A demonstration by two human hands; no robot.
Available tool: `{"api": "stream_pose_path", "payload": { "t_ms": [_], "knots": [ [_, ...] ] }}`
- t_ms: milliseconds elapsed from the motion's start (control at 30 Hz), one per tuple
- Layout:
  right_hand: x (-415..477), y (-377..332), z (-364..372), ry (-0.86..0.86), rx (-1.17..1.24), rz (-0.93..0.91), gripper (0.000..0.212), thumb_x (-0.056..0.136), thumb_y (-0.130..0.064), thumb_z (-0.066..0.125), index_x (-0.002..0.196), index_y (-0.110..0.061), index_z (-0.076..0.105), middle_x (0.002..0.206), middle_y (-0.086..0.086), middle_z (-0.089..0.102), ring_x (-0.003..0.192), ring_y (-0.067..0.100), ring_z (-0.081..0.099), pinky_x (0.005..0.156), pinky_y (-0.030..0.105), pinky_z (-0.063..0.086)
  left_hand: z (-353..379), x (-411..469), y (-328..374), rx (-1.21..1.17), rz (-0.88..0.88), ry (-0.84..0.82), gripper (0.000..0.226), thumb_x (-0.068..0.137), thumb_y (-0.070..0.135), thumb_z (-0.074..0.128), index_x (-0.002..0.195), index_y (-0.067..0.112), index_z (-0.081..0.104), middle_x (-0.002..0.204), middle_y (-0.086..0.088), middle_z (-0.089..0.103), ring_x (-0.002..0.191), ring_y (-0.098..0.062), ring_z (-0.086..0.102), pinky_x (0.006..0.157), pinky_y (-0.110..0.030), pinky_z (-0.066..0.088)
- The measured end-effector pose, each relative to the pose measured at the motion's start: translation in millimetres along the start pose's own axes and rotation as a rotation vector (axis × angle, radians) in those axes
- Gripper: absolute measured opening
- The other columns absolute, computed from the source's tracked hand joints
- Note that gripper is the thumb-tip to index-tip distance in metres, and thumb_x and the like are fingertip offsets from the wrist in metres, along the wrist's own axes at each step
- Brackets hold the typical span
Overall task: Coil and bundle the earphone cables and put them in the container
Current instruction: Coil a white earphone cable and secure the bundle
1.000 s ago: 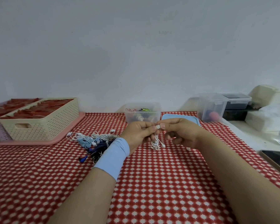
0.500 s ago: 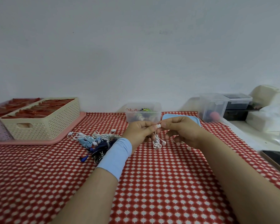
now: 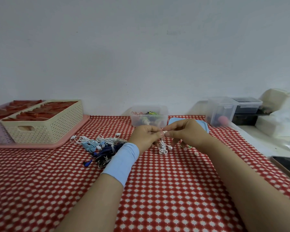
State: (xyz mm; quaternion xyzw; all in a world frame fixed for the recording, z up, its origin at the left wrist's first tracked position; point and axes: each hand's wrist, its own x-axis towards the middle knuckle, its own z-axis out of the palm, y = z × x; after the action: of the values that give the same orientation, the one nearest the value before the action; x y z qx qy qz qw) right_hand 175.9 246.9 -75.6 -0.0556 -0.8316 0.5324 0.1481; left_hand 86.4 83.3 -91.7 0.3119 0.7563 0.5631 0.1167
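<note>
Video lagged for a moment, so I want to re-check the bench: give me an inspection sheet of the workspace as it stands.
Surface: checked cloth, red and white, lying flat.
Job's things: white earphone, partly coiled, hangs from the hands; clear container behind them, open, coloured items inside; blue lid beside it.
Clutter: cream basket on pink tray, far left; phone at the right edge.
Hands: left hand and right hand both pinch the white earphone's top.
Cables: earphone pile, white, blue and dark, tangled, left of the left wrist.
Surroundings: plain wall; clear bins at right.
</note>
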Motion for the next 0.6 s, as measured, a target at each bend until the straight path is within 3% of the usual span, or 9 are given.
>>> {"api": "stream_pose_path", "payload": {
  "t_ms": [200,333,467,600],
  "knots": [
    [-1.1,-2.4,-4.3,-0.035,-0.003,0.017,0.016,0.089,-0.021,0.075,0.105,-0.017,0.078,0.093,0.003,0.078,0.073,0.022,0.074,0.048,0.025,0.048,0.4,-0.3,-1.0,-0.031,-0.010,-0.009,0.016,0.093,0.017,0.066,0.105,0.011,0.074,0.083,0.000,0.075,0.055,-0.005,0.063,0.055,-0.019,0.050],
    [-1.1,0.1,-14.2,-0.163,0.215,0.140,0.022,0.095,-0.020,0.065,0.113,-0.013,0.076,0.104,0.004,0.076,0.073,0.018,0.069,0.051,0.026,0.042,-0.8,-2.5,0.9,-0.114,0.014,-0.078,0.008,0.093,0.018,0.067,0.097,0.018,0.074,0.082,0.002,0.076,0.061,-0.007,0.063,0.060,-0.020,0.050],
    [-3.1,2.8,-19.1,-0.233,0.314,0.211,0.025,0.078,-0.022,0.071,0.100,-0.015,0.079,0.092,0.007,0.076,0.065,0.012,0.067,0.046,0.018,0.039,0.9,-4.8,4.9,-0.135,0.024,-0.160,0.009,0.093,0.014,0.066,0.096,0.018,0.073,0.077,0.003,0.075,0.060,-0.005,0.062,0.059,-0.017,0.051],
    [-1.2,6.8,-15.2,-0.204,0.240,0.211,0.014,0.076,-0.024,0.074,0.086,-0.018,0.081,0.089,0.006,0.076,0.064,0.011,0.067,0.044,0.017,0.037,1.8,-4.2,1.2,-0.142,0.015,-0.168,0.010,0.092,0.011,0.066,0.099,0.012,0.074,0.076,0.003,0.074,0.060,-0.005,0.060,0.059,-0.016,0.051]
  ]
}}
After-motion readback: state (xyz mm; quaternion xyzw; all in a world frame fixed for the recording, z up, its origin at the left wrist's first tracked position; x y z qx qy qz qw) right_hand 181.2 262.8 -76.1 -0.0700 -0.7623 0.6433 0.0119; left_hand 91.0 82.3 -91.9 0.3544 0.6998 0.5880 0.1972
